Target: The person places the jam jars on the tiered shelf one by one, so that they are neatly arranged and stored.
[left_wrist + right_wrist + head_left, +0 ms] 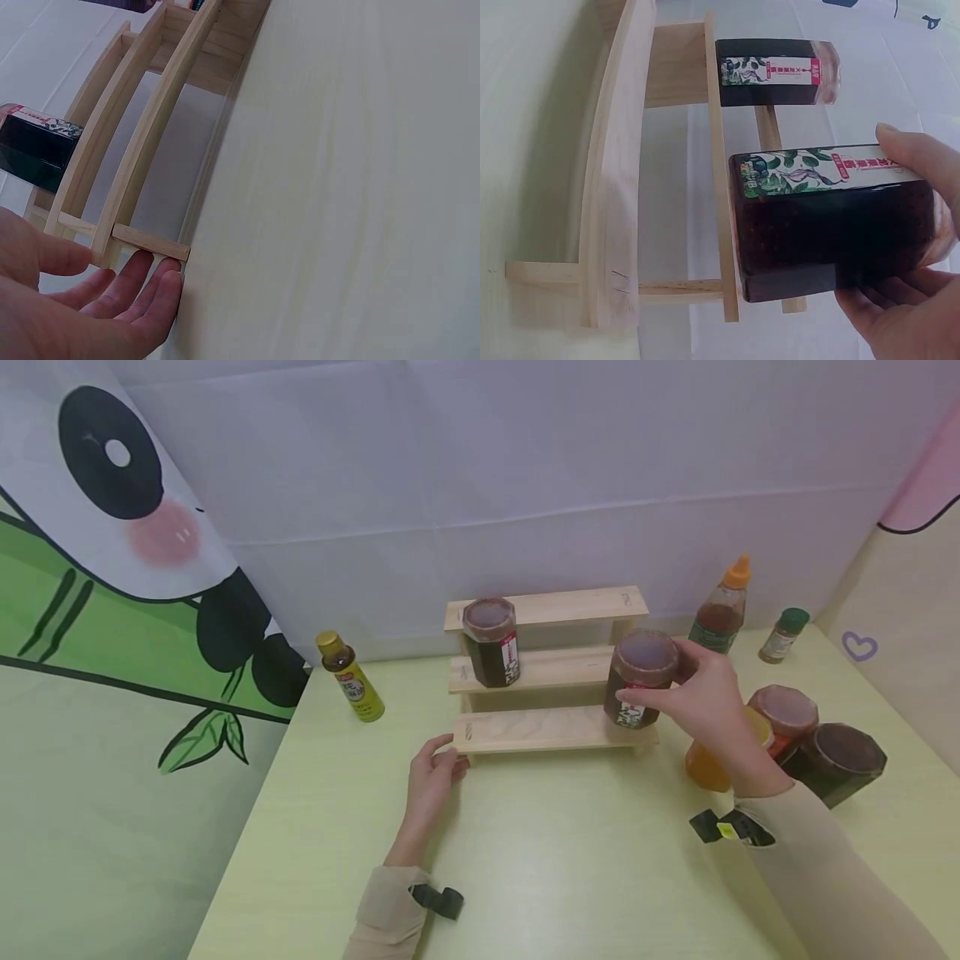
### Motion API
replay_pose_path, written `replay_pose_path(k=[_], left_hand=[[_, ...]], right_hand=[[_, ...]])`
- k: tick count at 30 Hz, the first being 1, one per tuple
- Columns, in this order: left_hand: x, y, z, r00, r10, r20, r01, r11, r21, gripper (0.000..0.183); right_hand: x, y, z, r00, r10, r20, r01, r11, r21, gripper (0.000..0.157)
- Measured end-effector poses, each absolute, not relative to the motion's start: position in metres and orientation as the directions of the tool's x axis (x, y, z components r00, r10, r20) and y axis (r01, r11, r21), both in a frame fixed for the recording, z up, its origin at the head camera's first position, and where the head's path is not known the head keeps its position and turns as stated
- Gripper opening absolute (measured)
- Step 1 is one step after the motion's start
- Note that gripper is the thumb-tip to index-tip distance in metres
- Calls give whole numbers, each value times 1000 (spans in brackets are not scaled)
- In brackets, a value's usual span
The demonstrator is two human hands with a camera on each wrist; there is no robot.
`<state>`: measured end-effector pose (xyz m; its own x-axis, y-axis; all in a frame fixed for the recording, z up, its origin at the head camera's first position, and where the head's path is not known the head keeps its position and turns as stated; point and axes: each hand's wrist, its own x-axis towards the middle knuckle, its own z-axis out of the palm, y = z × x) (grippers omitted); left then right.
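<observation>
A three-step wooden rack [525, 729] stands near the back of the table. My left hand [433, 777] holds its front left corner, the thumb by the step's end and the fingers against the leg in the left wrist view [112, 300]. With thumb and fingers around its upper part, my right hand [708, 702] grips an octagonal dark jam jar [817, 225] at the rack's right end. Its base is at the middle step; whether it touches I cannot tell. A matching jar [491, 647] stands on the middle step's left part.
Right of the rack are an orange jar [705, 768], a red-labelled jar [783, 714] and a dark jar [836, 764]. Behind them stand an orange-capped squeeze bottle [717, 618] and a green-capped shaker [782, 637]. A yellow-capped bottle [351, 678] stands at the left.
</observation>
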<state>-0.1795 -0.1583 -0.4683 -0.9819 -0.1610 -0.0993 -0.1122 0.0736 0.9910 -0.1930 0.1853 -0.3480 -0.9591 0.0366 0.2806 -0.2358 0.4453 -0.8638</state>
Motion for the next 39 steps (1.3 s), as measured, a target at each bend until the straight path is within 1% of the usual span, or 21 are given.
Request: replay_pose_path(k=[4, 8, 16, 23, 26, 39], left_hand=[[-178, -158, -467, -981, -165, -103, -117, 79, 990, 31], [-177, -158, -467, -979, -172, -109, -124, 84, 989, 31], [-176, -159, -463, -983, -150, -102, -113, 64, 992, 32], [-178, -158, -468, -980, -174, -101, -115, 70, 991, 30], [-178, -158, -468, -977, -183, -107, -121, 70, 990, 30], [-178, -158, -469, -979, -174, -103, -116, 68, 991, 30]], right_hand=[[-202, 183, -349, -938, 63, 341, -279, 447, -850, 64], [-212, 179, -350, -930, 65, 361, -304, 414, -858, 65], [-225, 172, -347, -950, 76, 302, -249, 397, -883, 70], [-235, 169, -345, -951, 84, 297, -248, 365, -897, 71], [-239, 167, -344, -952, 87, 292, -241, 374, -896, 71], [-255, 166, -342, -962, 105, 252, -202, 349, -915, 75]])
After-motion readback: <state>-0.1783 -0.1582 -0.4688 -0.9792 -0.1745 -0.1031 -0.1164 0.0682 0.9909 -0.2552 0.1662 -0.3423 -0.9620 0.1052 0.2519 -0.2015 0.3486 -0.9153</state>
